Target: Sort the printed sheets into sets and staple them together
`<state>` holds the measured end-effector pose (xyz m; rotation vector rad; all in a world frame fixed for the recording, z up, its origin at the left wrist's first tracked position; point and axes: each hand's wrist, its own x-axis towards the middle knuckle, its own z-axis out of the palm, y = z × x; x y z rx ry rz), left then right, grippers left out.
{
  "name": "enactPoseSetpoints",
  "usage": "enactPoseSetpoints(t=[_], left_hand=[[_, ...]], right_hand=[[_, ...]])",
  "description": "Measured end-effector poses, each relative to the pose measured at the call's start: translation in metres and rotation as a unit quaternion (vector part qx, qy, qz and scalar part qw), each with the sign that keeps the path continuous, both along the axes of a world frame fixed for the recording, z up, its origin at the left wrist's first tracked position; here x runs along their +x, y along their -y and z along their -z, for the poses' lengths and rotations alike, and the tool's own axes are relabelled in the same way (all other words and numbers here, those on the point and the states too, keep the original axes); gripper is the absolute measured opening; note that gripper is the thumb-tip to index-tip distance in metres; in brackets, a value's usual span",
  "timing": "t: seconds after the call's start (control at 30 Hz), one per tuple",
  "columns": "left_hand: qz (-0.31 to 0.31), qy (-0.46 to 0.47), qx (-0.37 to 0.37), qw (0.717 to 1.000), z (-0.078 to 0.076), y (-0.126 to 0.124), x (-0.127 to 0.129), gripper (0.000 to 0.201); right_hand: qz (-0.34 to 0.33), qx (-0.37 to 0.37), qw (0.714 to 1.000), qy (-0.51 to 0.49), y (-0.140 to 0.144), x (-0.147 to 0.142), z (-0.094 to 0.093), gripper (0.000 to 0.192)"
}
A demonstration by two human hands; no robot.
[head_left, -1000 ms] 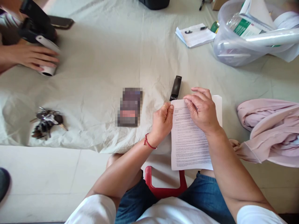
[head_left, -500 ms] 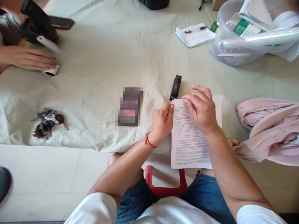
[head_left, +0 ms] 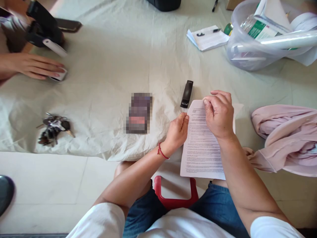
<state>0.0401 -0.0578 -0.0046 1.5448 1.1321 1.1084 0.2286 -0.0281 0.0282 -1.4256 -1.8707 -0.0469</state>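
A printed sheet of paper (head_left: 201,148) lies over the near edge of a cloth-covered surface (head_left: 119,66). My left hand (head_left: 177,132) pinches its left edge near the top. My right hand (head_left: 219,114) grips the sheet's top edge with bent fingers. A small black stapler (head_left: 186,94) lies just beyond the paper's top left corner, touching neither hand.
A blurred card-like item (head_left: 138,113) lies left of my hands, a bunch of keys (head_left: 53,129) further left. Another person's hand (head_left: 34,66) rests on a small white object at far left. A clear plastic tub (head_left: 244,49), a notepad (head_left: 208,38) and pink cloth (head_left: 284,138) are on the right.
My right hand has moved from lying flat on the sheet to gripping its top edge, and the paper has tilted slightly. The other person's hand has shifted a little.
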Motion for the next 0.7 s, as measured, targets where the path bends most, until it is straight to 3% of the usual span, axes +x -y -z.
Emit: enactPoseSetpoints(t=[0.17,0.33,0.7], left_hand=[[-0.004,0.005,-0.028,1.000,0.001,0.000,0.000,0.049],[0.002,-0.007,-0.002,1.000,-0.003,0.002,0.001,0.049],[-0.018,-0.009,-0.022,1.000,-0.002,0.000,-0.008,0.050]], right_hand=[[-0.002,-0.025,0.999,-0.020,-0.002,0.003,0.002,0.038],[-0.004,-0.051,0.998,-0.022,-0.006,0.011,0.006,0.035],[0.031,-0.127,0.991,0.014,-0.018,0.064,0.017,0.028]])
